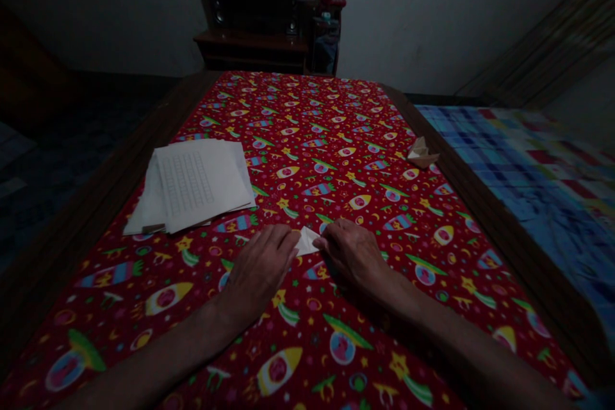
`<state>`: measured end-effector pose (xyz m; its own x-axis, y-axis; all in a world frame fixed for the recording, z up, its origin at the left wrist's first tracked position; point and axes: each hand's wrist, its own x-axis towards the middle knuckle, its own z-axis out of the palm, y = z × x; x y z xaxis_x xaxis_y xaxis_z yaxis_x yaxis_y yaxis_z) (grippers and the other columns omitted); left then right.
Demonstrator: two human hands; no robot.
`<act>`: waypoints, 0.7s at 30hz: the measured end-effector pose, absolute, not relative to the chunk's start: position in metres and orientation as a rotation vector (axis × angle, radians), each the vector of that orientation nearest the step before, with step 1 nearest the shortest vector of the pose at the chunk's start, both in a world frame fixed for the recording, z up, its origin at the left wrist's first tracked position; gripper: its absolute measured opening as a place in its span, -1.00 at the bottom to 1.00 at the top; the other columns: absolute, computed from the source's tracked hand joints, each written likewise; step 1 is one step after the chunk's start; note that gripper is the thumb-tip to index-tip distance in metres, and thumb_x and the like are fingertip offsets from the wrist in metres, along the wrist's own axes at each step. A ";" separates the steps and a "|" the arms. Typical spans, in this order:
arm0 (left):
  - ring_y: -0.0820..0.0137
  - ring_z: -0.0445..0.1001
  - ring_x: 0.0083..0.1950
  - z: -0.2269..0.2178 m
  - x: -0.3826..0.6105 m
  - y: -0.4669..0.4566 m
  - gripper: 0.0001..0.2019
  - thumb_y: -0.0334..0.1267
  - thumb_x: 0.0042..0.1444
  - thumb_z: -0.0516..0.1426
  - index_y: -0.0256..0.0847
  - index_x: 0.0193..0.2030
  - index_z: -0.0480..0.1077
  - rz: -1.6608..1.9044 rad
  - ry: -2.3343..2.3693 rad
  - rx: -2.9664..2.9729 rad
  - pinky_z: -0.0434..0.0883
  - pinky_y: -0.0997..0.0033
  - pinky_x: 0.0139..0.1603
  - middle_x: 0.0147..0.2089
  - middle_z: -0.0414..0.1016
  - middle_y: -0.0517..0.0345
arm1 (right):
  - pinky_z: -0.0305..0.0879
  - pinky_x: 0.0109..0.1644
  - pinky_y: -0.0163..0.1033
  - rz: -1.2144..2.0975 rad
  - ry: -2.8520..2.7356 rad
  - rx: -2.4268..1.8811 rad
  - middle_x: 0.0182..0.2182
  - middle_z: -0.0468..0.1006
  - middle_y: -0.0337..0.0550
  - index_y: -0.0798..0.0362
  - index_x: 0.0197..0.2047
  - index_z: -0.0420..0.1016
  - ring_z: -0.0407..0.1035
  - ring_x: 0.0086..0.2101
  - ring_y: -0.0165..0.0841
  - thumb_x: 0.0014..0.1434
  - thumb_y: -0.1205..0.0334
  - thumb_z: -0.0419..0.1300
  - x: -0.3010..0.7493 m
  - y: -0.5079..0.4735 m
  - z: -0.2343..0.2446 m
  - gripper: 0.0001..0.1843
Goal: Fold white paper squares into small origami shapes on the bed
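Observation:
Both my hands rest palm-down on a table covered in a red cloth [307, 141] printed with rockets. Between them lies a small folded white paper [306, 241]. My left hand [262, 266] has its fingers curled, with the fingertips pressing on the paper's left side. The fingers of my right hand [353, 250] are bent too, and they pinch the paper's right edge. Most of the paper is hidden under the fingers.
A stack of white sheets [192, 186] lies on the cloth at the left. A small folded paper figure [421, 154] sits near the table's right edge. A dark cabinet with speakers [262, 19] stands by the far wall. A checked blue mat [528, 160] lies to the right.

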<state>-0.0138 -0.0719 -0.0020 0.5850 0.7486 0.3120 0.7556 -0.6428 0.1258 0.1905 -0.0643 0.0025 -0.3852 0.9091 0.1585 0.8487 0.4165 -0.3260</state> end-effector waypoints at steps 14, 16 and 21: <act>0.24 0.05 0.35 -0.005 -0.012 -0.089 -0.57 -0.29 0.26 -0.06 -0.34 0.25 0.13 -0.408 -1.052 -2.928 0.08 0.07 0.32 0.33 0.11 -0.06 | 0.23 -0.31 -0.23 0.071 -2.320 -1.436 -0.36 0.49 -0.05 0.11 -0.28 0.40 0.33 -0.34 -0.29 0.27 0.20 0.02 0.188 -0.067 -0.006 -0.79; 0.23 0.03 0.36 -0.005 -0.012 -0.090 -0.58 -0.27 0.26 -0.06 -0.34 0.24 0.14 -0.370 -1.069 -2.923 0.03 0.06 0.33 0.32 0.12 -0.07 | 0.29 -0.09 -0.11 0.003 -2.426 -1.230 -0.09 0.48 0.06 0.15 -0.06 0.39 0.32 -0.09 -0.20 0.28 0.32 -0.04 0.187 -0.076 -0.008 -0.75; 0.24 0.03 0.36 -0.003 -0.016 -0.092 -0.57 -0.20 0.26 -0.05 -0.27 0.24 0.15 -0.347 -1.114 -2.909 0.01 0.06 0.33 0.34 0.09 -0.01 | 0.02 0.29 0.02 0.116 -2.664 -1.048 0.29 0.03 0.04 0.19 0.33 -0.09 -0.11 0.27 -0.20 0.30 0.17 -0.04 0.196 -0.098 -0.007 -0.39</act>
<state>-0.0157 -0.0917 -0.0028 0.7226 0.6591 0.2082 0.6608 -0.7471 0.0717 0.1963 -0.0982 -0.0074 -0.6994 0.6785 0.2247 0.6563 0.7341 -0.1740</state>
